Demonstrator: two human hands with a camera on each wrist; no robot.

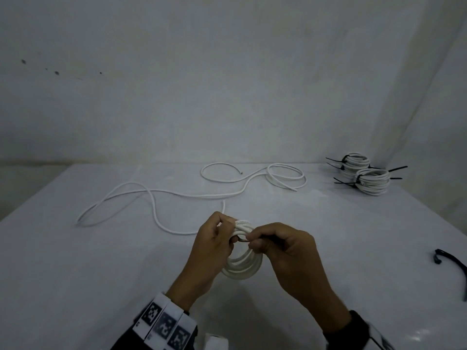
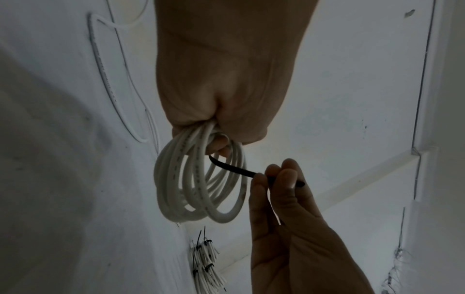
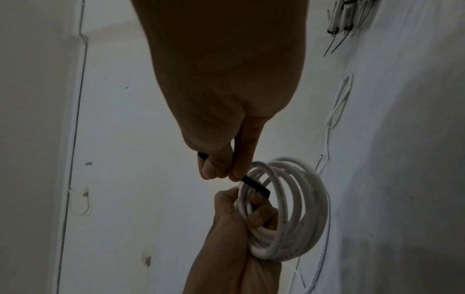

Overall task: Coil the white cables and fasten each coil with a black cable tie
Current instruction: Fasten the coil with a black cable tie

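My left hand (image 1: 217,238) grips a white cable coil (image 1: 243,267) by its top, above the table's near middle; the coil (image 2: 198,183) hangs below the fist in the left wrist view. My right hand (image 1: 262,242) pinches a black cable tie (image 2: 234,169) between thumb and fingers, and the tie's far end reaches in through the coil's middle beside my left fingers. In the right wrist view the tie (image 3: 255,186) juts from my right fingertips into the coil (image 3: 289,208). Two loose white cables (image 1: 177,195) (image 1: 285,176) lie uncoiled farther back on the table.
Two tied coils (image 1: 364,174) with black ties sticking out are stacked at the back right corner. Spare black cable ties (image 1: 452,269) lie at the right edge. The white table (image 1: 75,274) meets a white wall behind.
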